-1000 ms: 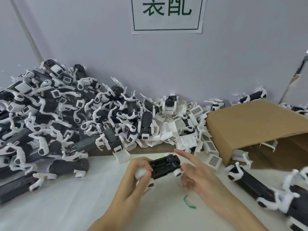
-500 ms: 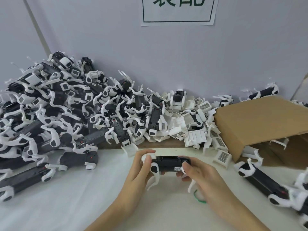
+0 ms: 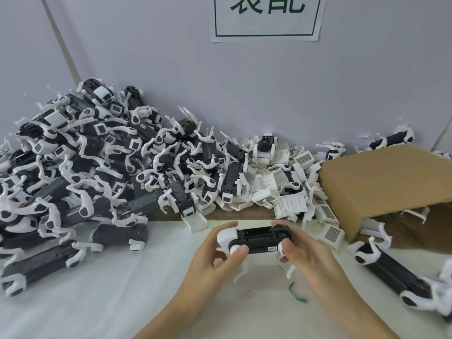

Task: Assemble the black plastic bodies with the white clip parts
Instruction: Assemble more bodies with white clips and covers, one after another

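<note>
My left hand [image 3: 215, 255] and right hand [image 3: 303, 250] now both grip the black body [image 3: 260, 241], turned level above the counter's [image 3: 97, 289] middle; a second ago the right was open. White clips [image 3: 228, 238] look seated.

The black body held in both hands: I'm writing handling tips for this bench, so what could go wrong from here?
The black body is held above the table by the left hand and right hand, so a slip might drop it. Its thin white legs hang below and could bend or snap under pressure. The big heap of finished pieces slopes toward the work area and might slide.
</note>
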